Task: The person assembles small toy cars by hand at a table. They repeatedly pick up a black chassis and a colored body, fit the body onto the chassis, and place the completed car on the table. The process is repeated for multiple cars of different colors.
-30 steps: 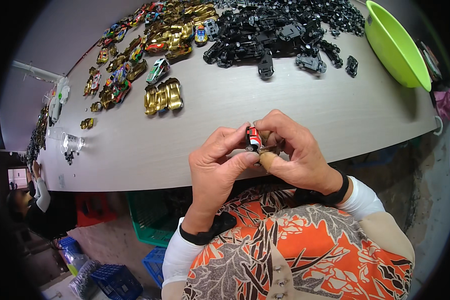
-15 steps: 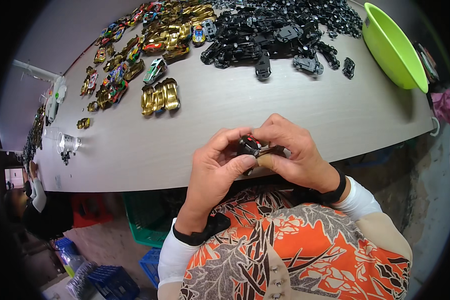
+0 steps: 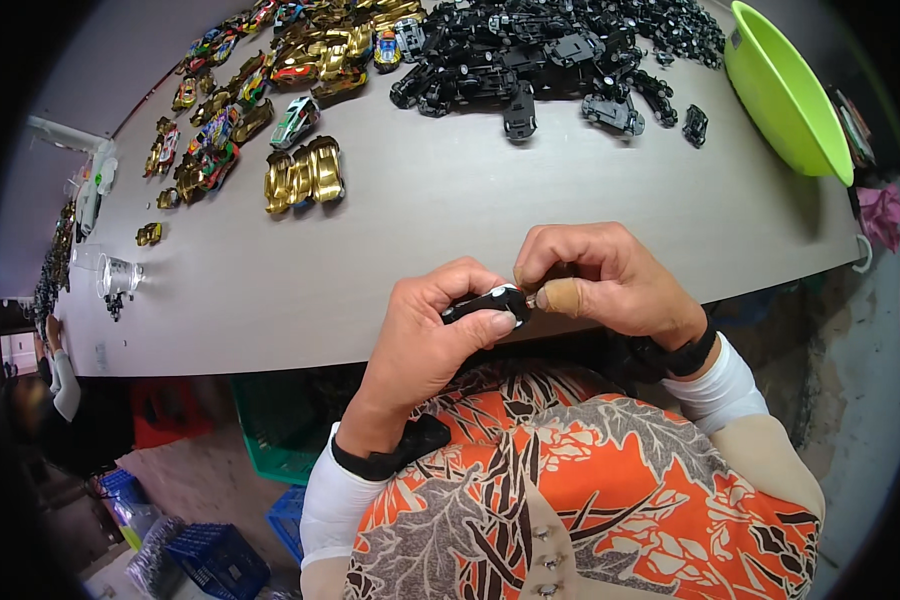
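Your left hand (image 3: 410,325) pinches the black toy car (image 3: 475,306) between thumb and fingers at the centre of the frame, and your right hand (image 3: 625,285) curls thumb and forefinger at the car's right end; whether they grip anything cannot be told. On the table (image 3: 400,210), gold shells (image 3: 305,177) lie upper left, black chassis (image 3: 530,60) are heaped top centre, and a green basin (image 3: 785,100) stands tilted upper right.

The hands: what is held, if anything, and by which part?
The left hand holds a toy car by its sides. The right hand is at one end of it; whether that hand grips anything cannot be told.
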Available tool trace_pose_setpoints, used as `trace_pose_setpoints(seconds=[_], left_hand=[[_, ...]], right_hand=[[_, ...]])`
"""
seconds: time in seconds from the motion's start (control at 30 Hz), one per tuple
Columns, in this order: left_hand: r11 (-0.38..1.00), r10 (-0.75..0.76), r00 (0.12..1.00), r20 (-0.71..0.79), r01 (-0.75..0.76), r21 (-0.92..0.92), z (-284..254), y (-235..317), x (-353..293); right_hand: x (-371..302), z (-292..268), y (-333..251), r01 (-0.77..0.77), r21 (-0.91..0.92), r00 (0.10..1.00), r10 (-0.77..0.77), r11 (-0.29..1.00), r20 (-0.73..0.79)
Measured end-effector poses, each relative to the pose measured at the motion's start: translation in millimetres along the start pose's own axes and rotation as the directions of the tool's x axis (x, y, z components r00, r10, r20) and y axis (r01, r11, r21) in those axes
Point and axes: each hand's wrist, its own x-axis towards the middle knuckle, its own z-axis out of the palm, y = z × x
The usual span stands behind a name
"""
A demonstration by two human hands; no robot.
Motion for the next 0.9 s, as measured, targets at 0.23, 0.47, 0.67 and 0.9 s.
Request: trace_pose_setpoints(seconds=[0.23,0.47,0.67,0.9], left_hand=[[0.996,-0.078,0.995,-0.054,0.080,0.030,4,13,-3],[0.995,-0.055,0.997,-0.049,0.059,0.080,5,8,-1],[0.996,-0.067,0.997,-0.029,0.069,0.061,5,11,-1],[0.990,-0.123,0.992,-0.003,0.123,0.074,6,9,0]], right_hand=[[-4,2,-11,-0.170,0.190,0.985,0.173,0.967,0.000],[-4,-1,5,0.043,-0.067,0.999,-0.042,0.997,0.012],[-8,1,2,-0.077,0.204,0.997,0.074,0.976,0.019],[-6,3,6,0.029,0.000,1.000,-0.029,1.000,-0.009]])
